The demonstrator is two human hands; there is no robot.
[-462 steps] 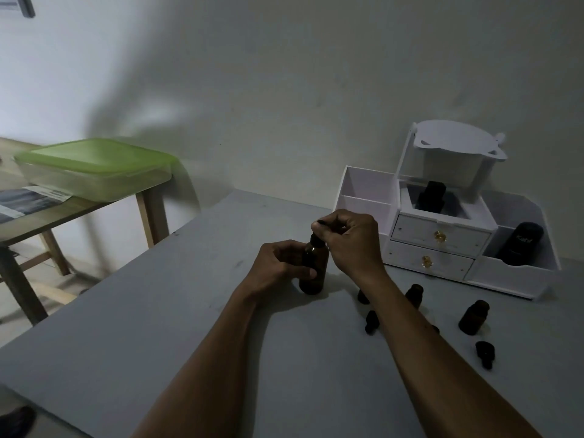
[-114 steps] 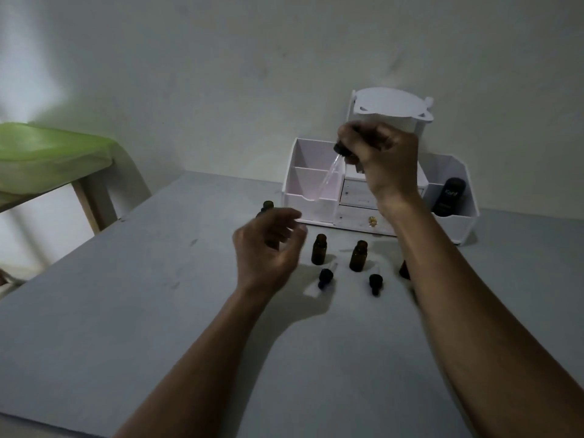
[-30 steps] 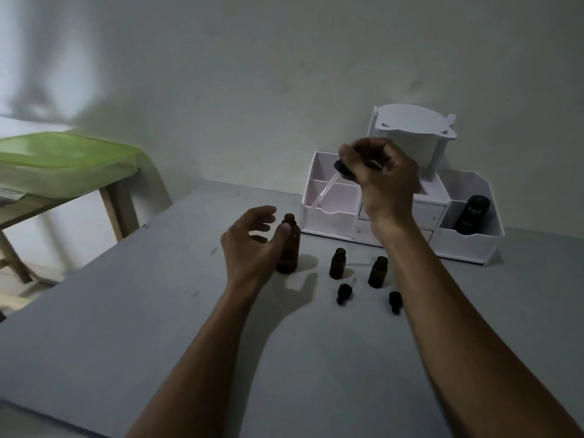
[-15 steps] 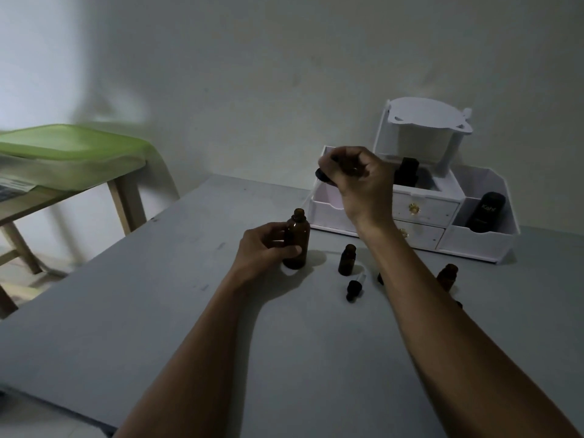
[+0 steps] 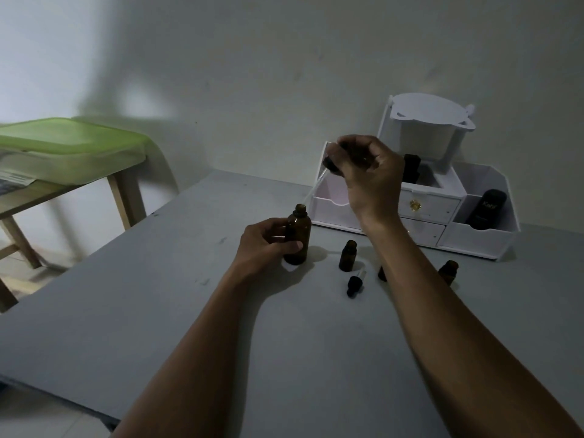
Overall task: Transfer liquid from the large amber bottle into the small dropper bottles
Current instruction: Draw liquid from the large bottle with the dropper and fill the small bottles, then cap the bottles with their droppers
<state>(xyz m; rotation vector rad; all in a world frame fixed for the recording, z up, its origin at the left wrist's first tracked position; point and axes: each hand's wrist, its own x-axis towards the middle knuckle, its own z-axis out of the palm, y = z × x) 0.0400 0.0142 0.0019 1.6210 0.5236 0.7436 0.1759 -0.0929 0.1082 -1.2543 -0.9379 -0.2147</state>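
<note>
The large amber bottle (image 5: pixel 298 237) stands uncapped on the grey table (image 5: pixel 158 311). My left hand (image 5: pixel 264 245) grips its body. My right hand (image 5: pixel 368 172) pinches the black bulb of a glass dropper (image 5: pixel 316 186) above it. The pipette slants down to the left, its tip right at the bottle's mouth. A small open dropper bottle (image 5: pixel 347 256) stands to the right. A second small bottle (image 5: pixel 448 271) shows beyond my right forearm, and a third one (image 5: pixel 381 273) is mostly hidden by it. A loose black dropper cap (image 5: pixel 354 284) lies on the table.
A white drawer organiser (image 5: pixel 423 210) stands at the back by the wall, holding a black bottle (image 5: pixel 486 208) and another dark bottle (image 5: pixel 410 169). A wooden side table (image 5: pixel 63 194) at the left carries a green-lidded box (image 5: pixel 69 147).
My left hand has closed more firmly round the large bottle. My right hand has lowered the dropper so its tip now reaches the bottle's mouth.
</note>
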